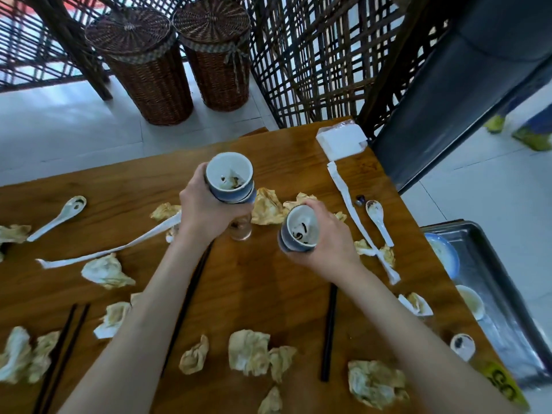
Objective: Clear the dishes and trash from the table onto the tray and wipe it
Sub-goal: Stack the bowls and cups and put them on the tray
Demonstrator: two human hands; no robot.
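My left hand [206, 210] is gripping a stack of blue-and-white cups [230, 179], fingers [197, 177] curled round the outside, and I am holding it up above the bench [257, 288]. My right hand [328, 234] is wrapping its fingers round another cup [300, 230], lifted just beside the stack; both cups are showing dark dregs inside. Under my left hand a small clear glass [240, 230] is standing on the wood.

Judging from this, I am only partway through. The metal tray [501, 294] at the right edge of the bench is already carrying a blue bowl [445, 255] and a small white cup [472, 301], so some dishes are cleared. The cups in my hands are not yet on it.

Plenty is waiting. Two white spoons are lying on the bench, one far left [59, 216] and one right [379, 219], and a small round dish [462, 345] is sitting near the tray. Black chopsticks are lying at lower left [62, 354], under my left forearm [191, 297] and near my right wrist [328, 333]. Crumpled stained napkins [249, 352] are scattered over most of the surface, along with long white paper sleeves [355, 222] and a pack of tissues [340, 141] at the far corner.

Wiping is looking like the last step, and I am not seeing a cloth anywhere.
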